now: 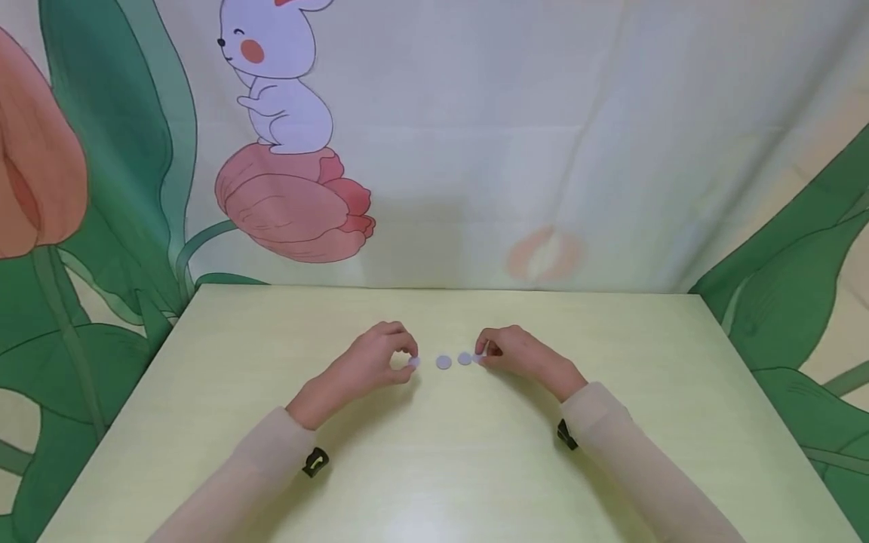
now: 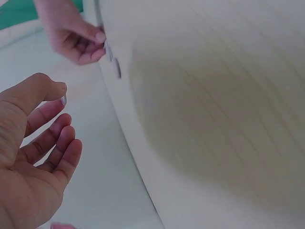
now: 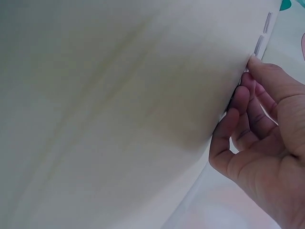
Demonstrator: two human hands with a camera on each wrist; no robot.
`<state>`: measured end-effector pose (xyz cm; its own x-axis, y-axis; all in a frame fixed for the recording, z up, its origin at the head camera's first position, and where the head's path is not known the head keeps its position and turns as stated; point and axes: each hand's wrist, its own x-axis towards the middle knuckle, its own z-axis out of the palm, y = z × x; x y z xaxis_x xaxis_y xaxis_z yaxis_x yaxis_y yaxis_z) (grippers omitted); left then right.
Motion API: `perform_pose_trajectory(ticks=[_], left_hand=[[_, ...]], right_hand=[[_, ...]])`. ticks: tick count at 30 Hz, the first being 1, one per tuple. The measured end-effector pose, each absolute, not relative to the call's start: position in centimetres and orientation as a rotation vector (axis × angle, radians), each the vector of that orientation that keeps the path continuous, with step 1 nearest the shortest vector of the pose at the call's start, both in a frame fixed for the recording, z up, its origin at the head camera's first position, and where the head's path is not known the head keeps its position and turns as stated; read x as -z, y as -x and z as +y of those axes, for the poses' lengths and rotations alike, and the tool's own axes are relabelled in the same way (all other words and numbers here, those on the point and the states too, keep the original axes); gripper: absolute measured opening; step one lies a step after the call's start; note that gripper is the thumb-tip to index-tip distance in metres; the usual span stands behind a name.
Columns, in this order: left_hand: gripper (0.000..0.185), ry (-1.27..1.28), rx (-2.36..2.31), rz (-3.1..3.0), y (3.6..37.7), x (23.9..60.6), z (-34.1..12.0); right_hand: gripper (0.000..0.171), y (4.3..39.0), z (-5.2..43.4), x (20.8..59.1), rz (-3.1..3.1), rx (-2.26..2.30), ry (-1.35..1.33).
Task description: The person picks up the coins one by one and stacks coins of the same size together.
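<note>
Between thumb and forefinger, my left hand [image 1: 372, 360] pinches a small pale round disc [image 1: 415, 362]. The left wrist view shows that disc [image 2: 64, 100] edge-on, apart from the tabletop. My right hand [image 1: 524, 354] pinches another disc [image 1: 478, 358] by its edge, low at the table; in the right wrist view the fingers mostly cover it. Two more discs lie flat between the hands: one in the middle [image 1: 443, 363], and one to its right [image 1: 465, 359], close beside the right hand's disc. All of them form a rough row.
The pale yellow table [image 1: 434, 460] ends at a back edge a little beyond the discs. Behind it hangs a curtain [image 1: 462, 151] printed with a rabbit and flowers. Small black clips [image 1: 315, 461] sit near both sleeve cuffs.
</note>
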<state>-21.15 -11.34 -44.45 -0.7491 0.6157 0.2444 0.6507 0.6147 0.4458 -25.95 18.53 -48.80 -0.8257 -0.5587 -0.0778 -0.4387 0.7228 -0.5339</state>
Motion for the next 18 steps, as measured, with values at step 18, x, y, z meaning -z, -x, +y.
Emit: perform_pose_trajectory(ticks=[18], left_hand=[[0.009,1.298,0.685,-2.735,22.2,44.3,-6.7]], right_hand=[[0.009,25.8,18.5,48.3,2.700,0.723,0.750]])
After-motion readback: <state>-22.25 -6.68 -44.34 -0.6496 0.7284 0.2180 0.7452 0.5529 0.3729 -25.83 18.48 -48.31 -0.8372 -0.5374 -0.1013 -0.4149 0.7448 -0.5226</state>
